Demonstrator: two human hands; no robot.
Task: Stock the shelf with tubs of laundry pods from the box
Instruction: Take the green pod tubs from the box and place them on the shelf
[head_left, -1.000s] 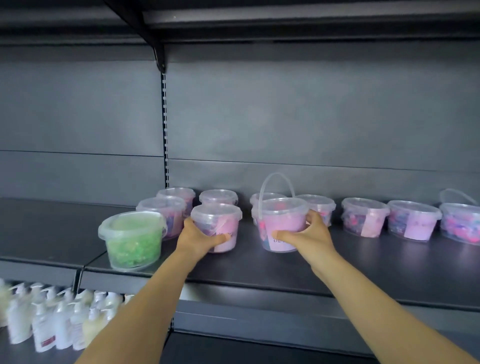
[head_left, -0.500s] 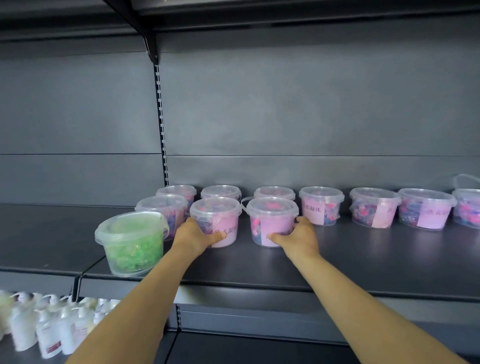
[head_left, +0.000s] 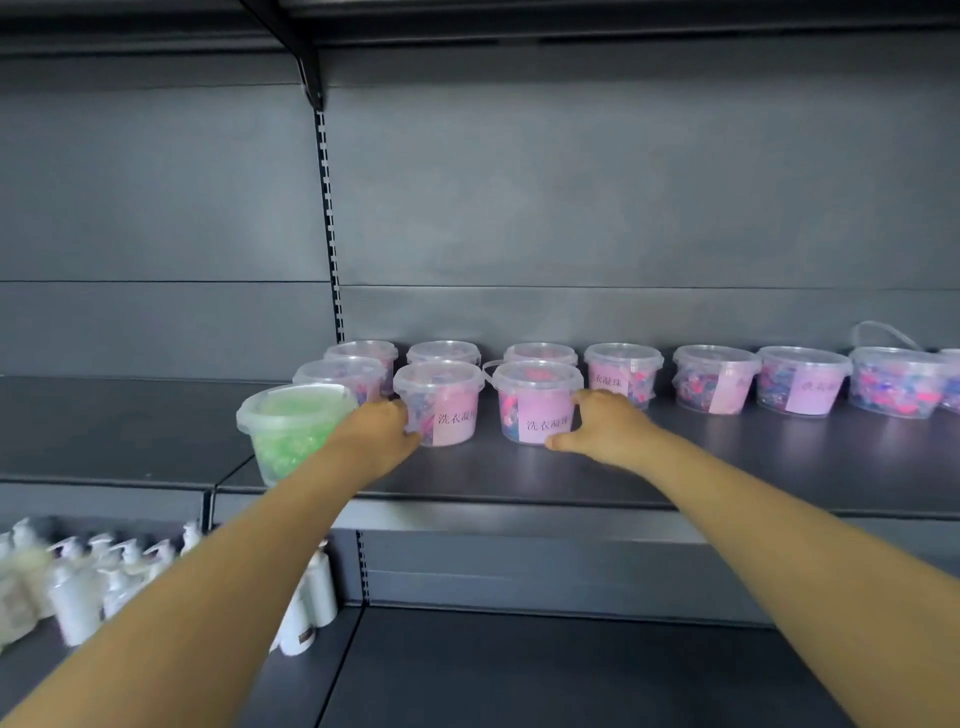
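Just right of the green tub (head_left: 291, 431), the left hand (head_left: 382, 434) grips the first pink tub (head_left: 441, 402); the right hand (head_left: 605, 423) grips the second pink tub (head_left: 535, 402) beside it.

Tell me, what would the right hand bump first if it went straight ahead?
The front pink-labelled tub, which the right hand touches now; a back-row tub stands behind it, probably next.

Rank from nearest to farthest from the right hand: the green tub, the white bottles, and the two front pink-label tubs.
1. Right front pink-label tub: gripped by the right hand.
2. Left front pink-label tub: next over, at the left hand.
3. Green tub: farther left again.
4. White bottles: far left, a level below.
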